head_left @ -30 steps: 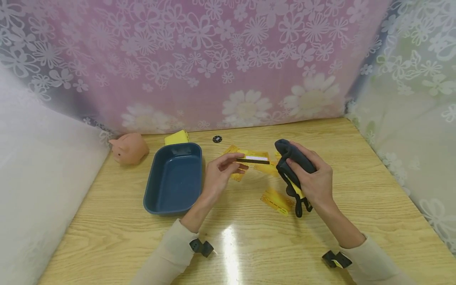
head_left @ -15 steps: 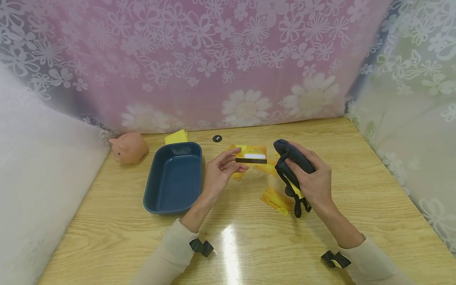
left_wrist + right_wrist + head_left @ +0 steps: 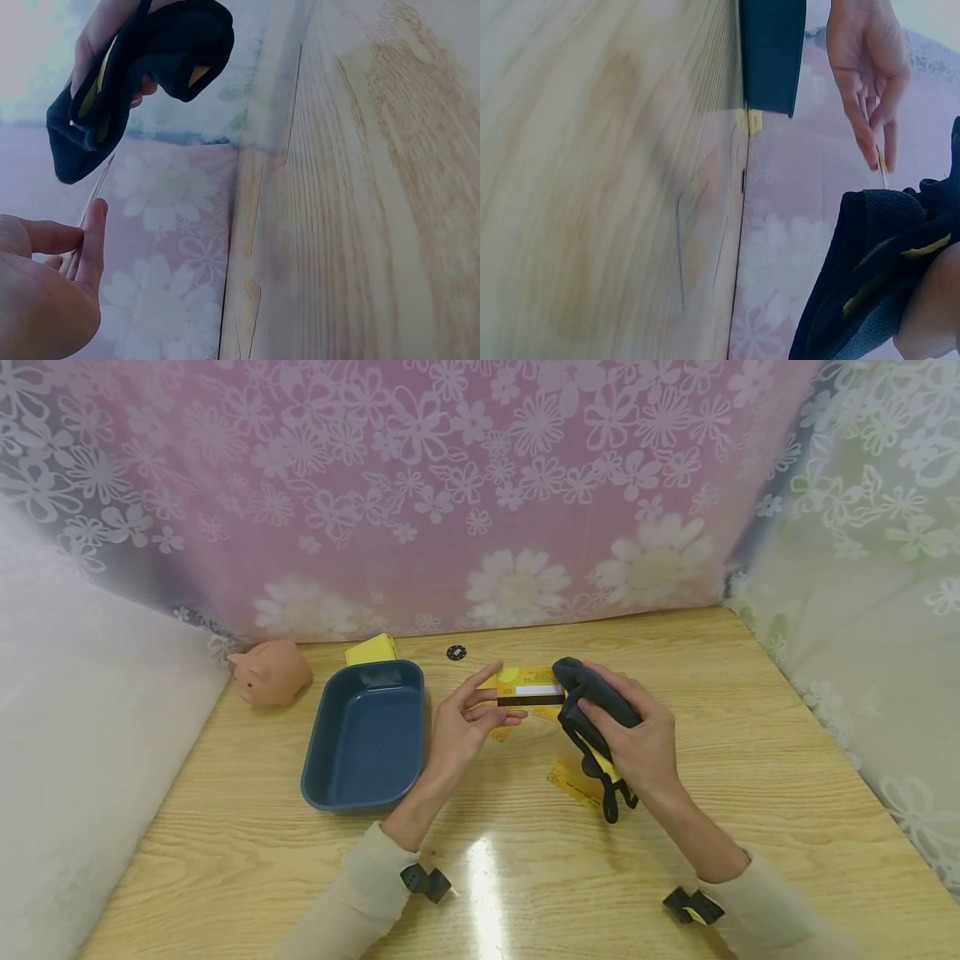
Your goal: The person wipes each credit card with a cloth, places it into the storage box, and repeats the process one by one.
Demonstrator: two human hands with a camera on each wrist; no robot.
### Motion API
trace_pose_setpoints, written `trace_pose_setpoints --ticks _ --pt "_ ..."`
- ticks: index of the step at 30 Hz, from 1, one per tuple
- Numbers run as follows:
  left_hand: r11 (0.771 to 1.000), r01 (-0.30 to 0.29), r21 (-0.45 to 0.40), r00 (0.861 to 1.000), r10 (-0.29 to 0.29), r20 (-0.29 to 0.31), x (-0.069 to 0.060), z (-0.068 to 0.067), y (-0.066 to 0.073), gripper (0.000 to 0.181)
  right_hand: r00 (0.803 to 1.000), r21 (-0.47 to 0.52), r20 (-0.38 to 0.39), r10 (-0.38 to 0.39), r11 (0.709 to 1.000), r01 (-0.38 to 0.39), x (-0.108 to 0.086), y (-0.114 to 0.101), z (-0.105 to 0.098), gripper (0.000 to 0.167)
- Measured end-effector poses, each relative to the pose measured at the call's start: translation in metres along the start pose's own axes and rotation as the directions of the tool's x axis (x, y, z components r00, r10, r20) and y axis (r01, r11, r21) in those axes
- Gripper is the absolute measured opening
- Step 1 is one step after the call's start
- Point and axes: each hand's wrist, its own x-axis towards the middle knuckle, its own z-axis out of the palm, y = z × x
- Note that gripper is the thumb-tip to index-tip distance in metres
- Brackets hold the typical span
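In the head view, my left hand (image 3: 461, 731) pinches a yellow bank card (image 3: 528, 691) by its left end, the side with the black stripe and white strip facing up toward the camera. My right hand (image 3: 647, 747) grips a thick, folded dark navy cloth (image 3: 600, 697) with black loops hanging below and yellow showing in its folds. From above, the cloth overlaps the card's right end. The left wrist view has the card edge-on near the cloth (image 3: 176, 45); whether they touch, I cannot tell. Another yellow card (image 3: 573, 783) lies on the table, partly hidden under the cloth.
More yellow cards lie behind the held one, mostly covered. A deep blue tray (image 3: 360, 802) stands left of my left hand. Beyond it are a pink piggy bank (image 3: 272, 673), a yellow object (image 3: 372, 649) and a black poker chip (image 3: 457, 652). Flowered curtains hang around the wooden table (image 3: 247, 877).
The card has tilted from nearly edge-on to showing its striped side. My right hand has brought the cloth leftward over the card's right end. My left index finger has lifted slightly.
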Motion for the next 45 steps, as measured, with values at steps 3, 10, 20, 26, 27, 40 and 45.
trace_pose_setpoints --ticks 3,10,20,26,27,40,45 --pt "1.0 0.011 0.001 1.0 -0.011 -0.01 0.0 0.001 0.001 0.065 0.999 0.032 0.046 -0.02 0.999 0.019 -0.001 -0.002 0.008 0.047" --pt "0.993 0.056 0.102 0.998 -0.053 -0.035 -0.001 0.002 0.003 0.06 0.983 0.057 0.172 -0.063 0.997 0.054 -0.006 -0.01 0.035 0.047" --pt "0.993 0.047 0.106 0.999 -0.048 0.001 -0.004 0.003 0.002 0.058 0.982 -0.006 0.184 -0.052 0.999 0.054 -0.01 -0.008 0.047 0.048" --pt "0.994 0.043 0.098 0.999 -0.044 0.003 -0.004 0.004 -0.001 0.059 0.983 -0.049 0.159 -0.09 0.994 0.099 -0.008 0.003 0.037 0.048" --pt "0.995 0.044 0.091 0.999 -0.045 0.001 -0.004 0.005 -0.002 0.059 0.984 -0.051 0.152 -0.09 0.994 0.099 -0.007 0.004 0.035 0.048" --pt "1.0 0.024 -0.006 1.0 -0.024 0.001 -0.004 0.005 0.001 0.064 0.999 -0.12 0.039 -0.03 0.992 0.035 0.001 0.013 0.004 0.048" --pt "0.999 0.035 -0.011 0.999 -0.035 -0.02 -0.005 0.006 0.003 0.064 0.999 -0.141 0.004 0.043 0.989 -0.042 0.004 0.016 -0.006 0.046"
